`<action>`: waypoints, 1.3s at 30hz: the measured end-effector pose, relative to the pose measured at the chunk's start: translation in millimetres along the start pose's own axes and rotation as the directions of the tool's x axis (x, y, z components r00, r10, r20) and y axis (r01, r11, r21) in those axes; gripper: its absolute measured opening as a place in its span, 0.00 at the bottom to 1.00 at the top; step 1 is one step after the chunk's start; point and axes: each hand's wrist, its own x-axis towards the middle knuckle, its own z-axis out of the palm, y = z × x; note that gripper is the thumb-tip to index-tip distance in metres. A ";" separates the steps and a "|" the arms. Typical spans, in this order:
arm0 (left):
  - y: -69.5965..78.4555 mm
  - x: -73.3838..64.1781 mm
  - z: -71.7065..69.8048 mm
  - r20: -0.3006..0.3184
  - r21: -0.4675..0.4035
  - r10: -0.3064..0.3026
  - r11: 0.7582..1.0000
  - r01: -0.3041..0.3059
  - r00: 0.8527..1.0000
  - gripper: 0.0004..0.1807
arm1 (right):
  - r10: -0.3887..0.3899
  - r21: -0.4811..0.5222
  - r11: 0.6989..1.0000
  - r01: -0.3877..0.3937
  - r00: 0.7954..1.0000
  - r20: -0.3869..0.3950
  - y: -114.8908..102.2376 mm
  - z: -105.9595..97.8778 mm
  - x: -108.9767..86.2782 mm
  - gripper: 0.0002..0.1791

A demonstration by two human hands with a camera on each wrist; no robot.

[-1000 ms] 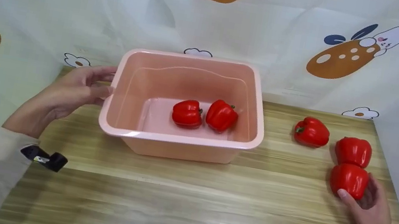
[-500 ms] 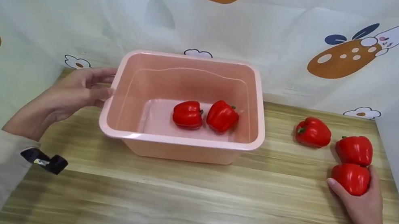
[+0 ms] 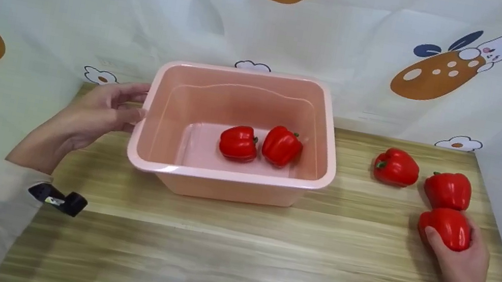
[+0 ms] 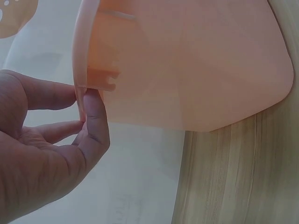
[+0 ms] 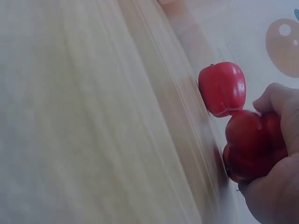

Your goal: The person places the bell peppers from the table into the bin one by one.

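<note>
My left hand (image 3: 97, 116) pinches the left rim of a pink plastic bin (image 3: 224, 178); the left wrist view shows the thumb and fingers on either side of the rim (image 4: 80, 56). Two red bell peppers, one on the left (image 3: 238, 143) and one on the right (image 3: 282, 146), lie on the bin's floor. At the right, my right hand (image 3: 466, 261) grips the nearest red bell pepper (image 3: 447, 227), thumb on its left and fingers mostly hidden behind it. Whether this pepper is off the table, I cannot tell. Just behind it sits another bell pepper (image 3: 448, 190).
A further red bell pepper (image 3: 397, 167) lies between the bin and the right-hand pair. Printed sheeting (image 3: 299, 41) stands along the back and sides of the wooden table (image 3: 235, 262).
My right hand has closed more firmly round the nearest pepper, which has tilted slightly in the grasp. The left hand and the bin have stayed put.
</note>
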 end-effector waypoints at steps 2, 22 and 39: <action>-0.5 -0.5 -0.6 -0.005 -0.001 0.003 1.000 -0.003 1.000 0.36 | 0.008 0.009 1.000 -0.008 1.000 -0.024 -1.7 -0.7 -1.5 0.48; 0.2 -1.7 -2.4 0.000 0.011 -0.007 1.000 0.007 1.000 0.37 | -0.147 0.134 0.979 0.154 0.987 -0.060 -29.6 -18.2 -3.6 0.47; -0.1 0.4 0.1 0.009 0.006 -0.005 1.000 0.005 1.000 0.36 | -0.289 0.088 0.953 0.290 0.957 -0.024 -57.3 -25.1 4.3 0.44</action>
